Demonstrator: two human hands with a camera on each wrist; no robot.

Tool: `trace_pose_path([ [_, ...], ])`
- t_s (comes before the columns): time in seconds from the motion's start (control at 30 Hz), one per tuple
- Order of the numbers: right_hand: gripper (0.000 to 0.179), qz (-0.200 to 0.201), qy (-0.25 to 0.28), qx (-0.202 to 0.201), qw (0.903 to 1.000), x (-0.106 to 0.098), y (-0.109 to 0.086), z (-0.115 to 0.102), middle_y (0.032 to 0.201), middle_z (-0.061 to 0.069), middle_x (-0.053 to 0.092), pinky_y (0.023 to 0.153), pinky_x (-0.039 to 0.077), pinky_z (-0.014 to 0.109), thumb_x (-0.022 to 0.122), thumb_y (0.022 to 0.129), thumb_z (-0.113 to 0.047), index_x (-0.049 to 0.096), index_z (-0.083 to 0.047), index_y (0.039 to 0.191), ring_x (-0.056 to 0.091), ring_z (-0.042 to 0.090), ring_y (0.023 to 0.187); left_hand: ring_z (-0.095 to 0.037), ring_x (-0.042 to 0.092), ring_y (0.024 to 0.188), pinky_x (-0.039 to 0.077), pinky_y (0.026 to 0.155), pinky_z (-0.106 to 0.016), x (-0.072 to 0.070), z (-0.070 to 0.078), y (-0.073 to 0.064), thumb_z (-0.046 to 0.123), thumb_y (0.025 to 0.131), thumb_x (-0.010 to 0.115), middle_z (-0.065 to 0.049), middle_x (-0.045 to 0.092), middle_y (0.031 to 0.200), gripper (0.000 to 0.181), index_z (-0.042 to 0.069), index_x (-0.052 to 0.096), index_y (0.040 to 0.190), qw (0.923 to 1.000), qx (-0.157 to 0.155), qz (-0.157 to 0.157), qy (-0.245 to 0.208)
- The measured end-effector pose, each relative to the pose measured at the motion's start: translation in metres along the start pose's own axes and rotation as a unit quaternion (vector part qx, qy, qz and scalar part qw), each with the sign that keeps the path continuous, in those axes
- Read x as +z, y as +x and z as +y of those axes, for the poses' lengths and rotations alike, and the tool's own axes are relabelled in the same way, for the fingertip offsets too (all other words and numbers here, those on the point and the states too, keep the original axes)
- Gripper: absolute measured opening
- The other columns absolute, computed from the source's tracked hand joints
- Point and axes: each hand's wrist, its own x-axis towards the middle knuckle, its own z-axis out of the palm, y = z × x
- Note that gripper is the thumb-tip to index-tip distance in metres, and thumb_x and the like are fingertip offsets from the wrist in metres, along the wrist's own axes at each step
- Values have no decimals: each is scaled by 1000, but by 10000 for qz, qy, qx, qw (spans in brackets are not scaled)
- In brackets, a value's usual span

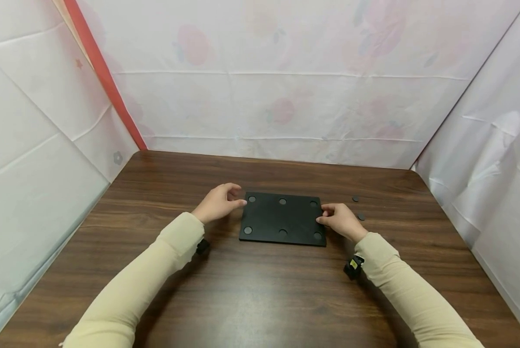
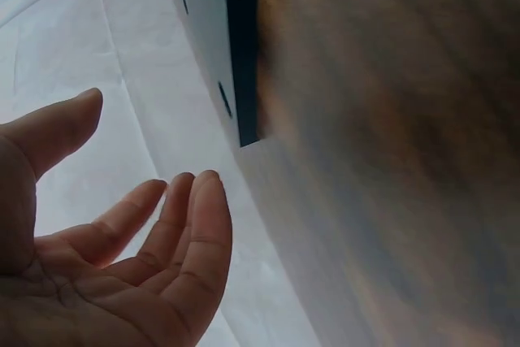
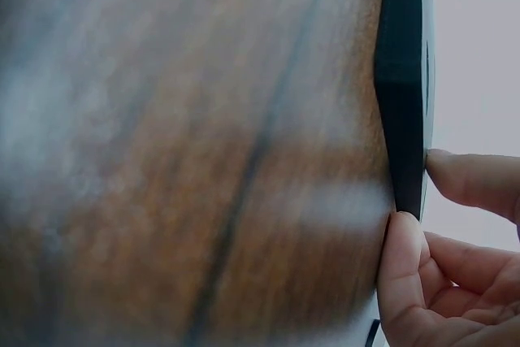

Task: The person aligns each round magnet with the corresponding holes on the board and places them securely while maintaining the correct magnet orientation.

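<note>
A flat black rectangular board lies on the table, with several round grey-black spots along its two long sides. At its right edge, my right hand pinches it, the thumb on top and a fingertip against the side near the tabletop, as the right wrist view shows. My left hand hovers by the board's left edge, thumb and fingers spread apart. In the left wrist view this hand holds nothing, and a gap separates it from the board's corner.
Two small dark discs lie on the wooden table beyond and to the right of my right hand. White printed sheets hang around the table's back and sides. A red strip runs down the back left corner.
</note>
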Motion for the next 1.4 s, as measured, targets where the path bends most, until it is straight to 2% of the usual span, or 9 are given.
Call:
trace_pose_path([
  [0.17,54,-6,0,-25,10000,0,0,-1,91,9,57,67,40,36,64,98,-12,45,10,143,50,20,74,-33,56,115,47,95,-48,-1,-6,-6,31,96,67,-19,57,129,62,-3,47,143,9989,-310,-318,135],
  [0.3,53,-7,-23,-62,10000,0,0,-1,90,9,57,66,39,36,65,98,-12,46,10,143,50,20,73,-30,57,106,48,90,-45,-1,-9,-8,32,95,68,-16,60,120,62,-5,49,140,9966,-466,-636,235],
  [0.43,53,-1,-52,-75,10000,1,1,-2,89,8,56,66,39,35,65,98,-12,47,10,142,49,20,73,-26,56,99,48,87,-41,3,-11,-6,31,94,70,-13,60,114,60,-7,52,136,9950,-551,-786,289],
  [0.53,53,0,-46,-67,10000,1,1,-2,88,8,56,66,38,35,65,98,-12,47,10,142,49,20,72,-26,56,100,48,89,-42,6,-11,-4,28,93,71,-15,59,117,60,-9,52,136,9945,-516,-856,325],
  [0.67,53,-34,-38,-32,10000,2,0,-2,87,8,56,66,38,35,65,98,-13,47,9,142,49,20,71,-27,56,101,48,92,-43,9,-12,-3,23,93,72,-19,59,121,60,-12,50,137,9939,-401,-925,453],
  [0.9,53,-26,-49,35,10000,3,0,-4,86,7,56,64,38,34,67,97,-14,49,7,142,49,19,68,-34,57,117,48,98,-47,10,-10,-5,17,93,73,-24,59,125,59,-12,50,138,9935,-290,-948,554],
  [1.1,54,-23,-96,-18,9999,2,0,-4,87,7,57,64,37,34,67,97,-15,49,7,142,48,18,69,-31,58,113,49,95,-45,13,-10,-5,15,91,74,-20,61,120,58,-11,51,138,9937,-230,-970,508],
  [1.23,54,-27,-64,-27,10000,3,0,-4,88,7,57,61,36,34,67,97,-15,48,8,142,47,19,68,-29,57,111,49,94,-44,14,-11,-4,15,91,74,-18,60,119,58,-10,51,138,9941,-276,-938,465],
  [1.4,54,-89,-11,-44,10000,1,2,-2,90,7,57,65,37,35,66,97,-14,47,8,143,48,19,71,-28,57,108,48,92,-43,15,-12,-4,14,90,75,-16,60,117,59,-10,51,138,9946,-332,-895,398],
])
